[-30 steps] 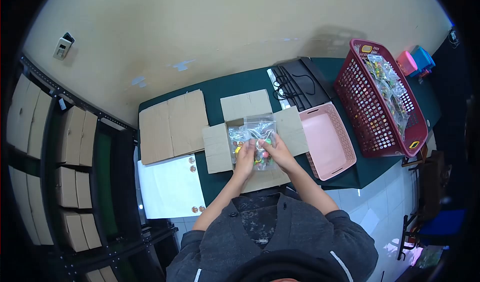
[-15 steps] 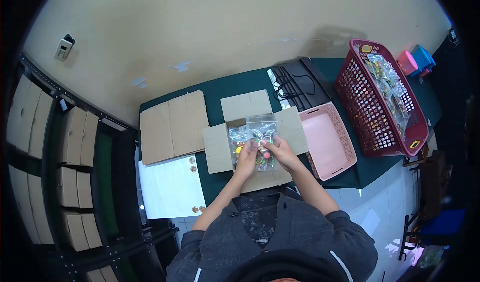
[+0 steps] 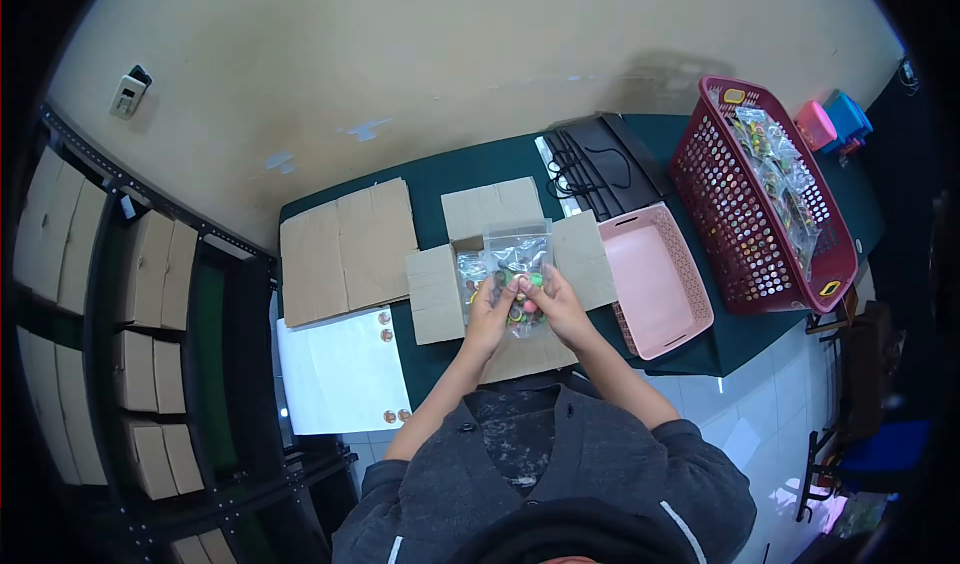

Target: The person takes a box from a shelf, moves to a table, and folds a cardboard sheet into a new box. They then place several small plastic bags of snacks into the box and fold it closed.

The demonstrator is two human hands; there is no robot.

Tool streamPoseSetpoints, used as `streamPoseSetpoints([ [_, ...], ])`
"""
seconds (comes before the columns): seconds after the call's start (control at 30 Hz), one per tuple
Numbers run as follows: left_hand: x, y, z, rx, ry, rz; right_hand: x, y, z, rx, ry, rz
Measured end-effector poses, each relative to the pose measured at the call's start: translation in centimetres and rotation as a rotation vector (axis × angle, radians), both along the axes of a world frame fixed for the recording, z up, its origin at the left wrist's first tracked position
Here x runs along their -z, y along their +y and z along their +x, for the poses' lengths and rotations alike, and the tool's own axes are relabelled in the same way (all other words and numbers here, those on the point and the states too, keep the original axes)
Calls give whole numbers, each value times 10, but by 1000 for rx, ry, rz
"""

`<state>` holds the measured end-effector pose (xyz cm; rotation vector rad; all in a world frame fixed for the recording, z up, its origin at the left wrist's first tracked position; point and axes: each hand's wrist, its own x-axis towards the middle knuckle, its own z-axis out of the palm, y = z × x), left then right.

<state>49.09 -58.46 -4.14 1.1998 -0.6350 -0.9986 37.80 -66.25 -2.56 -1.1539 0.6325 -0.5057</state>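
A clear zip bag with small colourful pieces inside is held between my two hands, above an open cardboard box. My left hand grips the bag's left side and my right hand its right side. The thumbs press close together on the front of the bag. Behind it, partly hidden, another clear bag lies in the box. The box flaps are spread outward.
A pink tray sits right of the box, beside a maroon basket holding several filled bags. Black cables lie at the back. On the left are flattened cardboard and a white sheet with several round copper-coloured pieces.
The bag has risen slightly and shifted a little left. Both hands have changed their hold on it, with the thumbs now closer together over the contents.
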Motion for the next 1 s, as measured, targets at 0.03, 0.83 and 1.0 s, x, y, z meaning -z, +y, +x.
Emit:
streamPoseSetpoints([
  [0.03,2,0,1,11,-26,-33,1,0,1,-1,-56,7],
  [0.83,-35,14,35,231,-181,-101,-39,-26,-28,-347,-11,-192],
  [1.0,-39,12,44,37,-139,-106,-48,-35,-30,11,-70,-251],
])
